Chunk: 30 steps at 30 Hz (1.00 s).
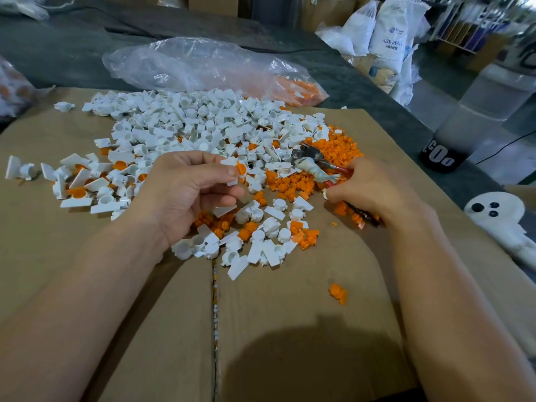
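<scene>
A big heap of small white plastic parts [191,126] and a smaller heap of orange plastic inserts [336,146] lie on flattened cardboard [290,314]. My left hand [185,192] pinches a white part with an orange insert [236,169] between thumb and fingers, held just above the heap. My right hand [374,190] grips the red handles of pliers [313,163]; the taped metal jaws point left toward the held part, a short gap away. A single orange insert [338,293] lies alone on the cardboard, nearer to me.
A clear plastic bag [203,65] with orange pieces lies behind the heaps on a grey table cover. White sacks [385,33] stand at the far right. A translucent bin [475,111] and a white object with black dots [499,213] sit beside the right edge.
</scene>
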Available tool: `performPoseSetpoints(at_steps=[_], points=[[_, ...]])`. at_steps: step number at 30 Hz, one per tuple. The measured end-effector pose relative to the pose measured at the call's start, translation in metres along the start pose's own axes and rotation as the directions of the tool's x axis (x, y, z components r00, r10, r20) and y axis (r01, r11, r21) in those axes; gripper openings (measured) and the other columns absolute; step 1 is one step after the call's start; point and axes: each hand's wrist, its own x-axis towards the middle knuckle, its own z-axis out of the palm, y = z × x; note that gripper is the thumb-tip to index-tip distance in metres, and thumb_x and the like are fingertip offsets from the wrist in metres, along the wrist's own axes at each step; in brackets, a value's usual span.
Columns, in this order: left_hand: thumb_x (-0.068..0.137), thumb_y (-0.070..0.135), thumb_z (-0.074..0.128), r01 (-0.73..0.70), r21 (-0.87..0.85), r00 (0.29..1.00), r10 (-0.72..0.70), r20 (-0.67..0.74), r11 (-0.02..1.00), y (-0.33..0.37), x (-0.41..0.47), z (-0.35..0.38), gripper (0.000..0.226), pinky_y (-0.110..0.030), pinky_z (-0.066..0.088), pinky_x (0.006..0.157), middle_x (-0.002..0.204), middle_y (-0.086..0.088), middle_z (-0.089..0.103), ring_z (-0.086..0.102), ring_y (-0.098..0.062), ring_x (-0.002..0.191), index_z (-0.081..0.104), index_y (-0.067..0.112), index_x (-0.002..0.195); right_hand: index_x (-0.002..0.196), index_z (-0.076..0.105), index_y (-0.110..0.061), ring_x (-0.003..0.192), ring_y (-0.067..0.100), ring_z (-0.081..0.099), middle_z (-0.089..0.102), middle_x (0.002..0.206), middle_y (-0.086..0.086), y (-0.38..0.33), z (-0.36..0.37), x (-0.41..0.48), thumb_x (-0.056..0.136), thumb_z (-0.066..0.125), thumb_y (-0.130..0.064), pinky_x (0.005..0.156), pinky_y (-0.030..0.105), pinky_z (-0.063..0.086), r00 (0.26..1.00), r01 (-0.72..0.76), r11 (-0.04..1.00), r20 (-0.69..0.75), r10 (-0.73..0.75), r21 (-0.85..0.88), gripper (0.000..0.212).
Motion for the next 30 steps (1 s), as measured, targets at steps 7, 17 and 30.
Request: performPoseSetpoints(at_steps=[7,17,30], points=[[0.059,0.006,0.067,-0.023,-0.079,0.999,0.019,-0.048,0.997,0.000,0.001,0.000,0.017,-0.017,0.050,0.042,0.052,-0.003,0.064,0.065,-0.013,0.050,0.057,0.006,0.073,0.101,0.058,-0.009,0.076,0.024,0.053,0.056,0.081,0.008,-0.001,-0.004,-0.003,0.076,0.057,-0.026,0.057,0.032,0.037,0.992,0.068,0.996,-0.106,-0.062,0.060,0.030],[0.080,0.002,0.063,-0.124,-0.119,0.982,0.105,-0.156,0.985,-0.004,0.004,0.002,0.012,-0.017,0.046,0.041,0.054,0.002,0.063,0.061,-0.010,0.048,0.058,0.009,0.073,0.105,0.052,-0.020,0.066,0.003,0.045,0.045,0.074,-0.017,-0.029,-0.001,-0.024,0.089,0.056,-0.028,0.055,0.009,0.034,0.898,0.426,0.865,-0.243,-0.368,0.266,0.018],[0.083,0.002,0.062,-0.219,-0.140,0.963,0.191,-0.188,0.966,-0.005,0.006,0.003,0.012,-0.016,0.045,0.043,0.055,0.006,0.064,0.061,-0.007,0.049,0.057,0.010,0.074,0.119,0.047,-0.019,0.071,-0.003,0.041,0.039,0.079,-0.022,-0.042,0.005,-0.036,0.087,0.053,-0.043,0.059,-0.001,0.030,0.835,0.536,0.804,-0.019,-0.550,0.256,0.040]])
